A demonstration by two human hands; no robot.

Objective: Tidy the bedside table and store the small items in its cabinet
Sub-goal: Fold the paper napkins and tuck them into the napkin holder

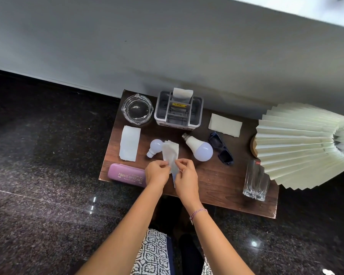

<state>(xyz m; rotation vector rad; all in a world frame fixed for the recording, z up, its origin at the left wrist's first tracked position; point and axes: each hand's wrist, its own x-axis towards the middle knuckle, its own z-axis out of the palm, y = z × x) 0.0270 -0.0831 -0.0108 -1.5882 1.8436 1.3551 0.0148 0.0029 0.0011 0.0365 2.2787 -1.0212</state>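
Beside the tissue (170, 155), small bulb (155, 147) and pink case (125, 174).

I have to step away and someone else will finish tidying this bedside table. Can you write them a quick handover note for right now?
Left hand and right hand: both pinch one white tissue above the table.
On the table: two more tissues, small bulb, large bulb, sunglasses, purple glasses case, ashtray, organizer, tumbler, lamp.
Done: nothing visibly stored.
Left: finish the tissue, then store the small items in the cabinet, which is out of view.
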